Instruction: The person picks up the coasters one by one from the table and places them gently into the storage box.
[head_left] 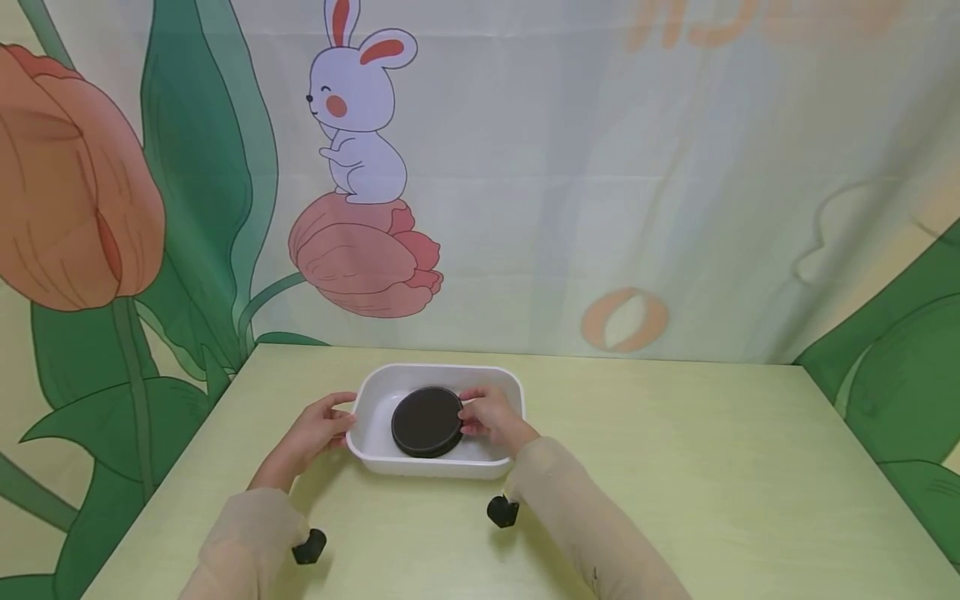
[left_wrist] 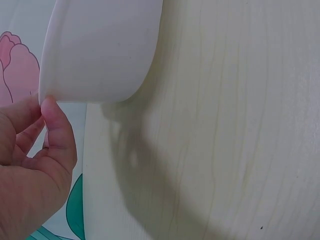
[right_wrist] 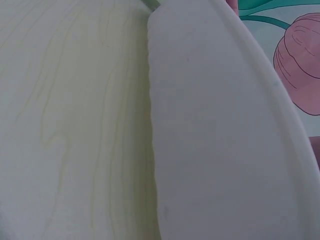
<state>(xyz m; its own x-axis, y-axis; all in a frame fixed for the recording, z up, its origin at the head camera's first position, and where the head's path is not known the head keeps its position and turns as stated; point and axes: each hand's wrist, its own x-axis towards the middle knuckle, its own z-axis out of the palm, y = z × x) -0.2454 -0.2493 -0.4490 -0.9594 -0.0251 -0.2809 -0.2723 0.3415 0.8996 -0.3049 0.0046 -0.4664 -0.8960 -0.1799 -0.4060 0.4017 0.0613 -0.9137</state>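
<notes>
A white rectangular basin [head_left: 378, 462] with rounded corners stands on the table. Inside it lies a flat black round disc [head_left: 426, 422] with a raised edge; its exact kind I cannot tell. My left hand [head_left: 318, 429] pinches the basin's left rim between thumb and fingers, plainly seen in the left wrist view, where the basin's end wall [left_wrist: 105, 50] hangs over the table. Reaching over the basin's right side, my right hand [head_left: 491, 412] holds the disc by its right edge. The basin's long side wall [right_wrist: 215, 125] fills much of the right wrist view, mostly hiding that hand.
The pale wood-grain table [head_left: 712, 467] extends to the right and in front of the basin. Behind it hangs a curtain [head_left: 510, 167] printed with a rabbit and tulips. A black wrist fitting [head_left: 503, 511] sits below the right sleeve, another [head_left: 309, 547] beside the left.
</notes>
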